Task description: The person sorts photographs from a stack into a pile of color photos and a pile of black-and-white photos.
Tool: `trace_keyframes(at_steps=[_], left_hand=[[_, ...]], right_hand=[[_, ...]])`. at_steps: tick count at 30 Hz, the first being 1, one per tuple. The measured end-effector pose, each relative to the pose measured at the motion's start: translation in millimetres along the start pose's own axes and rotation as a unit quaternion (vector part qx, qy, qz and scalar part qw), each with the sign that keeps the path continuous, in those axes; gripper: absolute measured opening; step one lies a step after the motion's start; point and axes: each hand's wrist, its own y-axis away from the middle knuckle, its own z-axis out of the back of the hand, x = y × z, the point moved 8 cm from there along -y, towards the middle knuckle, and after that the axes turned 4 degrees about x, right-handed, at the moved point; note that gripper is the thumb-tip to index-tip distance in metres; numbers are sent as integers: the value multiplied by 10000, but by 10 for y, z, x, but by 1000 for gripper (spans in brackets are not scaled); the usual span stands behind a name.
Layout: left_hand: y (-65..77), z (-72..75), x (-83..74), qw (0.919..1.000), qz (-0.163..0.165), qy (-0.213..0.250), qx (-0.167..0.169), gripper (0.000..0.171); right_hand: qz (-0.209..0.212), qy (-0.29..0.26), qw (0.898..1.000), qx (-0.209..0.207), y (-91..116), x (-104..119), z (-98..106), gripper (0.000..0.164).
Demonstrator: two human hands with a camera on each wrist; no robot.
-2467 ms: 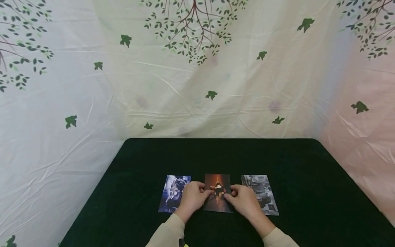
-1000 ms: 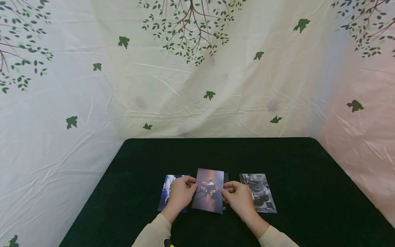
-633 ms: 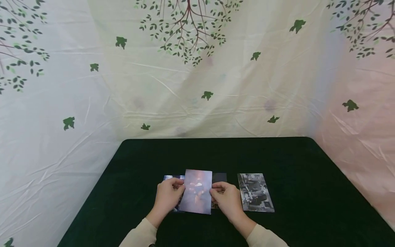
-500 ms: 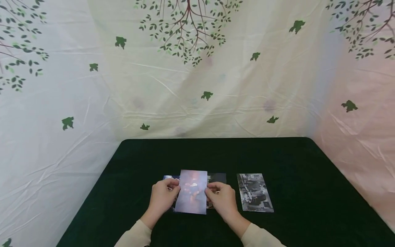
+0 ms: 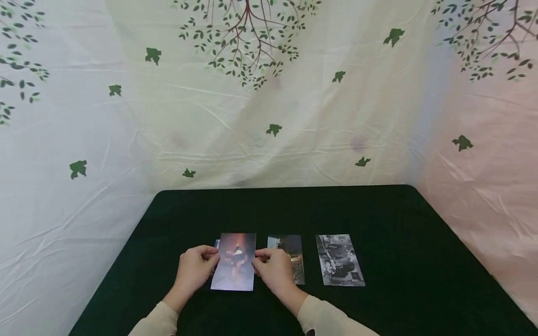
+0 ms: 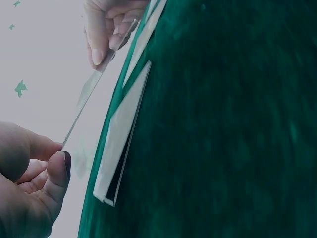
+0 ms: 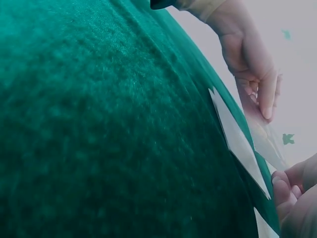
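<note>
Both hands hold a glossy photo print [image 5: 234,262] by its side edges, its orange and dark picture washed out by glare. My left hand [image 5: 193,270] pinches the left edge between thumb and fingers; my right hand [image 5: 275,273] pinches the right one. In the left wrist view the held print [image 6: 86,101] is seen nearly edge-on, raised off the cloth. It overlaps a blue print [image 5: 216,243] in the head view, leaving only a sliver of that one showing. Partly behind my right hand lies a print with a landscape [image 5: 297,261].
A black-and-white print [image 5: 340,260] lies to the right on the dark green cloth-covered table [image 5: 378,224]. In the left wrist view, a print [image 6: 121,134] on the cloth looks like more than one layer. A pale curtain [image 5: 235,107] with leaf patterns hangs behind the table.
The orange print has been lifted from the middle place and carried left by both hands until over the blue print. A landscape print beneath it has come into view. The head view has shifted slightly.
</note>
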Motion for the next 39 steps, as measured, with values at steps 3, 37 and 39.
trace_keyframes(at_steps=[3,37,39], left_hand=[[-18,31,75,9999,55,-81,37,12],[-156,-13,308,9972,161,-340,651,19],[-157,-17,316,9970,183,-356,658,18]], right_hand=[[-32,174,9998,64,-34,27,-87,16],[-187,1134,9919,535,-158,64,-329,30],[-166,1173,9917,509,-160,60,-333,29]])
